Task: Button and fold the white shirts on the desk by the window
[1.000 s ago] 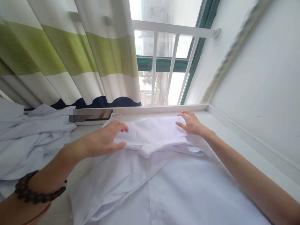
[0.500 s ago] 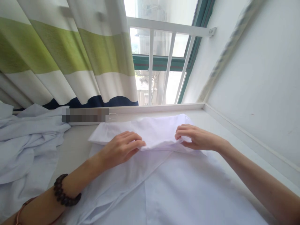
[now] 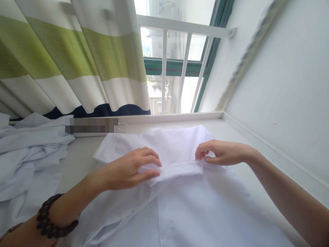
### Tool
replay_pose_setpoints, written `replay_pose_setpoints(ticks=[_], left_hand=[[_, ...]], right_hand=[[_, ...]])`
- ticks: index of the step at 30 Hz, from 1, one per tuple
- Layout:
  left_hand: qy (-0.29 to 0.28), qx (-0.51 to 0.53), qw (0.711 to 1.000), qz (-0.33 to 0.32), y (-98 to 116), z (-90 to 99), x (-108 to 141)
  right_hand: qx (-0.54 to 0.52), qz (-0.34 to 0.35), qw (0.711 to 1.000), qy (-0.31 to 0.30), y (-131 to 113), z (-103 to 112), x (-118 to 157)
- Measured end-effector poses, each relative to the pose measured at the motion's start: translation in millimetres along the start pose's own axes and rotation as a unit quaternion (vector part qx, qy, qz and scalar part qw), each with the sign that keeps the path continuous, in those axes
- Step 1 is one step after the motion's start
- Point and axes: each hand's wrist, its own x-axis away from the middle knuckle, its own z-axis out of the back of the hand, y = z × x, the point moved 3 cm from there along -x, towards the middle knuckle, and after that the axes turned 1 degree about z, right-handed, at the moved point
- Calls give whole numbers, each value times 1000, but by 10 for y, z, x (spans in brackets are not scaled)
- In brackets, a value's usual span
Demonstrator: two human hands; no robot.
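Observation:
A white garment [image 3: 205, 202] lies spread over a pale surface, with a folded flap across its far end. My left hand [image 3: 144, 166] rests on this flap, thumb and fingers apart, with a narrow turned-over strip of cloth beside the thumb. A dark beaded bracelet [image 3: 52, 219] circles the left wrist. My right hand [image 3: 205, 154] is at the right end of the strip, fingers curled, thumb beneath them; a gap shows between thumb and fingers, and the fingertips touch the cloth.
Crumpled white cloth [image 3: 28, 151] lies at the left. Behind are a striped curtain [image 3: 113, 55], a blurred-out item [image 3: 92, 125] with a thin white cable, a window with white bars [image 3: 163, 68], and a low ledge [image 3: 180, 117]. A white wall [image 3: 290, 68] stands at the right.
A narrow strip of cloth now lies turned over toward me between the hands. My left hand has opened, its thumb lower. The right hand has shifted slightly right.

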Motion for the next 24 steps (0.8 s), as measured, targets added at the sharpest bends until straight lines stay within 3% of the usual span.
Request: replay_pose_setpoints(ticks=[3, 6, 10, 14, 21, 24], left_hand=[[90, -50, 993, 63, -169, -23, -255], [118, -116, 975, 145, -456, -162, -472], [94, -165, 958, 213, -810, -354, -439], [94, -199, 951, 216, -934, -371, -177], [86, -223, 931, 276, -1017, -263, 168], [59, -213, 928, 301, -954, -191, 126]], right_hand=[[52, -33, 992, 108, -35, 95, -210], [98, -90, 973, 191, 74, 20, -539], [129, -167, 963, 168, 519, -247, -855], [130, -192, 953, 194, 820, -344, -867], [94, -312, 922, 206, 1020, -262, -698], [127, -336, 915, 185, 898, -168, -668]])
